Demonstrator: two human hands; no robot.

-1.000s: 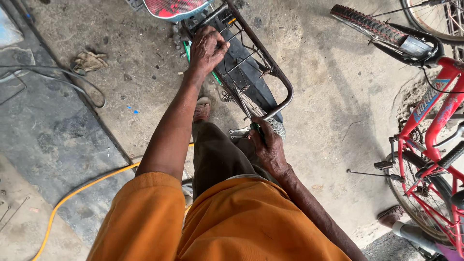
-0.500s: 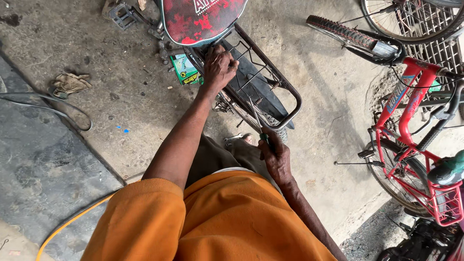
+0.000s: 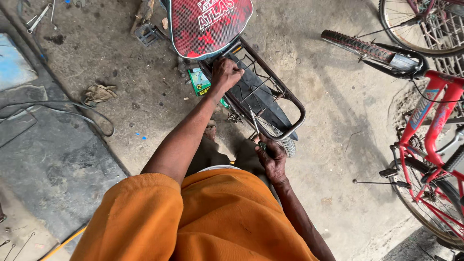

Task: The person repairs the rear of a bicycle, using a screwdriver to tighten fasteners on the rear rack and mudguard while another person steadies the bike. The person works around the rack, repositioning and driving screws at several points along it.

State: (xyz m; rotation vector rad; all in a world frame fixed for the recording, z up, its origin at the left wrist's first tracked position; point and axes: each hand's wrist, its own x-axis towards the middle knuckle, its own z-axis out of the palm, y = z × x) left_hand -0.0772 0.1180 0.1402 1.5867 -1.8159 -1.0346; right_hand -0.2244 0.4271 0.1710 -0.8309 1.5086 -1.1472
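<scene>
A bicycle stands in front of me with a red and black saddle [image 3: 210,24] and a black rear carrier rack [image 3: 282,99]. My left hand [image 3: 225,73] grips the front end of the rack just behind the saddle. My right hand [image 3: 270,157] is closed around the handle of a screwdriver [image 3: 255,126], whose metal shaft points up into the rack near its rear end. The rear tyre [image 3: 288,145] shows just below the rack. My orange sleeves fill the lower part of the view.
A red bicycle [image 3: 430,140] stands at the right, with a loose tyre and fork [image 3: 372,50] above it. A green box [image 3: 199,81] lies under the saddle. A rag [image 3: 99,93], a black cable [image 3: 58,111], a pedal [image 3: 147,34] and wrenches [image 3: 36,17] lie on the concrete at left.
The view has tilted so the saddle and rack sit lower in frame. My left hand stays on the rack; my right hand keeps the screwdriver at the rack's rear.
</scene>
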